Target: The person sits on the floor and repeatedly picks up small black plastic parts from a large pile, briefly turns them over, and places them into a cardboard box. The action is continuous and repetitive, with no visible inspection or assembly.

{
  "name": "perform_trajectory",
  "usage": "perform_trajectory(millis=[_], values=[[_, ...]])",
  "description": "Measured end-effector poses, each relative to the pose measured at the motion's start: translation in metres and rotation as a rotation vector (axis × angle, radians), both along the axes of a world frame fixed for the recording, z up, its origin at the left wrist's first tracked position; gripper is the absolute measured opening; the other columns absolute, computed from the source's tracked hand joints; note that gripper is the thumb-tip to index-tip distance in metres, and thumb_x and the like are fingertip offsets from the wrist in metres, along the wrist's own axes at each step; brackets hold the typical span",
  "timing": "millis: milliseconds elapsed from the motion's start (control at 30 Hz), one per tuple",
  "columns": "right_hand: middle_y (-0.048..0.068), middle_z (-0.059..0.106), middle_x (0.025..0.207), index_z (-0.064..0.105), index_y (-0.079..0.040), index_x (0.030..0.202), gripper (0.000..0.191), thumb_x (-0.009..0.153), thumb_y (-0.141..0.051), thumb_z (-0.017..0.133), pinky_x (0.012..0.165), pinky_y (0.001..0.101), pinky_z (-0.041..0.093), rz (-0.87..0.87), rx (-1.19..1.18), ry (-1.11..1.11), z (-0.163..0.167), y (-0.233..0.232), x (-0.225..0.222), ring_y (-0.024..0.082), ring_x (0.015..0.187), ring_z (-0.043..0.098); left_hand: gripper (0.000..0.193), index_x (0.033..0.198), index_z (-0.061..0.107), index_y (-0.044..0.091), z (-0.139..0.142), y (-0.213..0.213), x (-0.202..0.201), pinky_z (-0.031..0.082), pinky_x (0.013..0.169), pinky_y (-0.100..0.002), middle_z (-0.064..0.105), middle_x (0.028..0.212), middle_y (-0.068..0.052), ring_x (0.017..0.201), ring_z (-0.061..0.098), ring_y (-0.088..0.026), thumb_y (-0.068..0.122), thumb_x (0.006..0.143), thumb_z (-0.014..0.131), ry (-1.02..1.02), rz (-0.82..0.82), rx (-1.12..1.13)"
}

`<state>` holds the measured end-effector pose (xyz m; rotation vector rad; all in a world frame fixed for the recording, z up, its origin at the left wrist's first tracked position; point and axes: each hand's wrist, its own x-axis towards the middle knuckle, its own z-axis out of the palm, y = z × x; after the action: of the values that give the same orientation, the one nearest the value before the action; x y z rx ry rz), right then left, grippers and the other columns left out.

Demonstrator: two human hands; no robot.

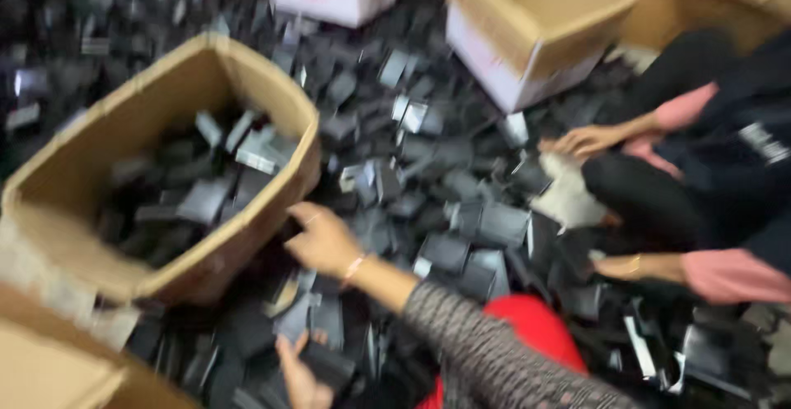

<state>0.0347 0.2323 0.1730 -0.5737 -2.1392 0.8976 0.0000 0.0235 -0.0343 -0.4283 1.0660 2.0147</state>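
The right hand (323, 240) lay open on black parts (461, 228) beside the box (272, 88). The left hand (298, 376) gripped a black part (329, 365) below the box.

The small flat parts (461, 211) strewn everywhere around me are black and dark grey, some flashing silvery-white where they catch the light. The cardboard box (272, 88) by my right hand (325, 240) is plain tan-brown, holding more of the same black pieces. My sleeve (486, 351) is a fine black-and-white speckled print, with bright red cloth (535, 327) beneath it and a thin gold bangle (354, 267) at my wrist. Across from me, another person's sleeves (725, 273) are pink against dark navy. The farther boxes (527, 38) are tan with white sides.
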Motion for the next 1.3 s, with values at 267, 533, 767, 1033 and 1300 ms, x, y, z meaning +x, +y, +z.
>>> perform_trajectory(millis=[267, 533, 767, 1033, 1300], values=[[0.024, 0.068, 0.113, 0.066, 0.001, 0.114, 0.039, 0.087, -0.026, 0.073, 0.096, 0.0443, 0.052, -0.34, 0.119, -0.155, -0.095, 0.151, 0.093, 0.041, 0.107, 0.066, 0.06, 0.109, 0.064, 0.005, 0.033, -0.022, 0.027, 0.056, 0.083, -0.042, 0.071, 0.095, -0.012, 0.09, 0.068, -0.026, 0.063, 0.099, 0.051, -0.105, -0.026, -0.012], [0.022, 0.042, 0.143, 0.045, -0.04, 0.146, 0.072, 0.081, -0.038, 0.075, 0.105, 0.0613, 0.039, -0.523, -0.136, -0.816, -0.08, 0.179, 0.008, 0.045, 0.133, 0.043, 0.06, 0.109, 0.062, 0.008, -0.008, -0.006, 0.018, 0.055, 0.083, -0.049, 0.07, 0.103, -0.012, 0.095, 0.067, -0.029, 0.066, 0.1, 0.049, -0.107, -0.049, -0.08], [0.024, 0.048, 0.133, 0.041, -0.034, 0.152, 0.078, 0.082, -0.035, 0.074, 0.099, 0.0531, 0.043, -0.163, 0.112, -0.894, -0.076, 0.096, 0.043, 0.044, 0.118, 0.051, 0.067, 0.113, 0.061, 0.007, 0.013, -0.008, 0.019, 0.055, 0.085, -0.048, 0.068, 0.111, -0.012, 0.101, 0.066, -0.028, 0.07, 0.1, 0.043, -0.107, -0.063, -0.14], [0.021, 0.066, 0.125, 0.057, -0.003, 0.13, 0.06, 0.088, -0.041, 0.074, 0.102, 0.0407, 0.051, 0.172, -0.359, -0.184, -0.045, -0.082, 0.121, 0.034, 0.119, 0.066, 0.079, 0.136, 0.061, 0.004, 0.054, 0.001, 0.028, 0.05, 0.099, -0.037, 0.068, 0.125, -0.012, 0.11, 0.064, -0.025, 0.068, 0.102, 0.032, 0.118, -0.242, -0.018], [0.028, 0.056, 0.146, 0.056, -0.002, 0.143, 0.065, 0.095, -0.042, 0.073, 0.114, 0.044, 0.046, 0.305, -0.199, -0.168, -0.086, -0.141, 0.128, 0.043, 0.137, 0.055, 0.082, 0.136, 0.062, 0.008, 0.043, -0.012, 0.029, 0.049, 0.097, -0.037, 0.067, 0.121, -0.011, 0.108, 0.062, -0.025, 0.073, 0.101, 0.025, 0.163, -0.21, -0.11]])
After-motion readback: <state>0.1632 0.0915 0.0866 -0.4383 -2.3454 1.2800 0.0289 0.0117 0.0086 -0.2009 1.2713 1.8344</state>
